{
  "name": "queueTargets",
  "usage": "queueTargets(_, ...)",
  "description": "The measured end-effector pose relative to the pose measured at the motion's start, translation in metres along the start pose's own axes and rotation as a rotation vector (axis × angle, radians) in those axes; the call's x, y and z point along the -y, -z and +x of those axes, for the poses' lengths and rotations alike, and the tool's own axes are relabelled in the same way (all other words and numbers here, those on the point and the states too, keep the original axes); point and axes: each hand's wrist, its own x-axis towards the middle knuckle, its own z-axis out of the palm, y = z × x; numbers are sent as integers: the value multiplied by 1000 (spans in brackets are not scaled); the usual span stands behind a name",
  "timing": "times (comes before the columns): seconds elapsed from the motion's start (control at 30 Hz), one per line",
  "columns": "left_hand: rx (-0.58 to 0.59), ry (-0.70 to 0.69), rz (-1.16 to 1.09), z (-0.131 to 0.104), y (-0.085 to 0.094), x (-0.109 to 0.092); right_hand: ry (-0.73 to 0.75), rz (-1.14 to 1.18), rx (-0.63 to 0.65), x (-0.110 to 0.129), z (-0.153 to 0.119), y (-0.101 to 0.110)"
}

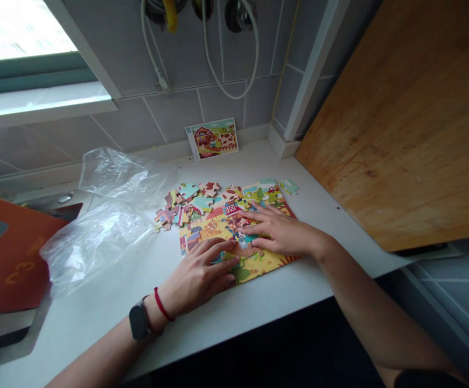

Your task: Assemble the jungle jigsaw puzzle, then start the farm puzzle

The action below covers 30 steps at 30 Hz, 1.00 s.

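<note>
A colourful, partly assembled jigsaw puzzle (pixel 254 264) lies on the white counter. My left hand (pixel 205 269) rests on its lower left part, fingers stretched out. Across its right side lies my right hand (pixel 274 229), fingers spread over the pieces. Neither hand visibly holds a piece, though what is under the palms is hidden. Loose puzzle pieces (pixel 177 207) are heaped at the puzzle's upper left, some overlapping it. One pale green piece (pixel 289 186) sits by its upper right corner. Against the wall leans a picture card (pixel 213 140) of a red barn and a cow.
Crumpled clear plastic bags (pixel 100 237) lie left of the pieces. An orange box (pixel 12 258) stands at the far left. A large wooden board (pixel 412 124) rises on the right. White cables (pixel 234 97) hang on the tiled wall. The counter's front edge (pixel 258 323) runs close below my hands.
</note>
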Motion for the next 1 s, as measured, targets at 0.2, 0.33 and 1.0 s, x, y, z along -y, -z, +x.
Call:
queueTargets(0.2, 70, 17, 10, -1, 1, -1, -21, -16, 69, 5, -1, 7)
queueTargets(0.33, 84, 37, 17, -1, -1, -3, -65, -8, 72, 10, -4, 5)
queueTargets(1.0, -86, 88, -146, -9, 5, 27, -152, 9, 127, 6, -14, 4)
